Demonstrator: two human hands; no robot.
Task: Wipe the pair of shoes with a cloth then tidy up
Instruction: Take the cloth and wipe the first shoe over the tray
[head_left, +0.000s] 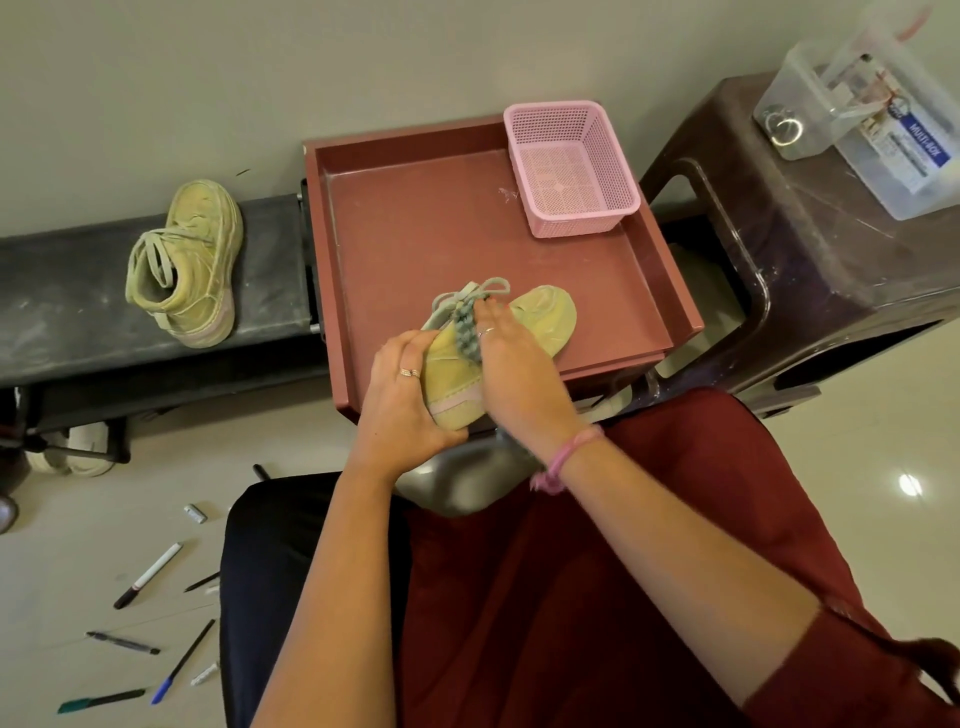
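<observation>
My left hand (402, 400) is cupping the light, soft shoe (498, 353) by its heel while my right hand (511, 364) is pinching the limp cloth (466, 332) against its laces.

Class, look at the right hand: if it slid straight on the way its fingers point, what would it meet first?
Probably the shoe's laces just past the right hand's fingers; depth is uncertain.

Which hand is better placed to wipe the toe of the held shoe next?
The right hand, probably: it presses the grey cloth on the shoe beside the bare toe. The left hand grips the heel and steadies it.
</observation>
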